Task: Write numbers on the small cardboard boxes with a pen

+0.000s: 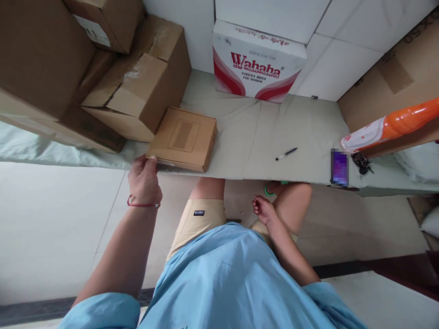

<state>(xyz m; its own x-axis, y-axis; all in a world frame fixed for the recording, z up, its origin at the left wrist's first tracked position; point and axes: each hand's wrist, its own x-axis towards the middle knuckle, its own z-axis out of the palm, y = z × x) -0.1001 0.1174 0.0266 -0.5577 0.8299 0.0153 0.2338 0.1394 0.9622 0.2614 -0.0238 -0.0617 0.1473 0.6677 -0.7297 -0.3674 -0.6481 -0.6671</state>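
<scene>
A flat brown cardboard box [183,137], with a printed panel on its lid, lies closed near the front edge of the covered table. My left hand [144,178], wearing a red cord at the wrist, is closed at the box's near left corner, with the fingertips partly hidden. Over my lap, below the table edge, hovers my right hand [264,209], its fingers curled in and nothing visible in them. A pen [286,154] rests on the cloth to the right of the box.
Larger cardboard boxes [137,87] are stacked at the left. A white and red water carton [257,64] stands against the wall. At the right are a phone [339,168], keys [361,163], an orange-and-white bottle-shaped object [394,125] and a big carton [380,77].
</scene>
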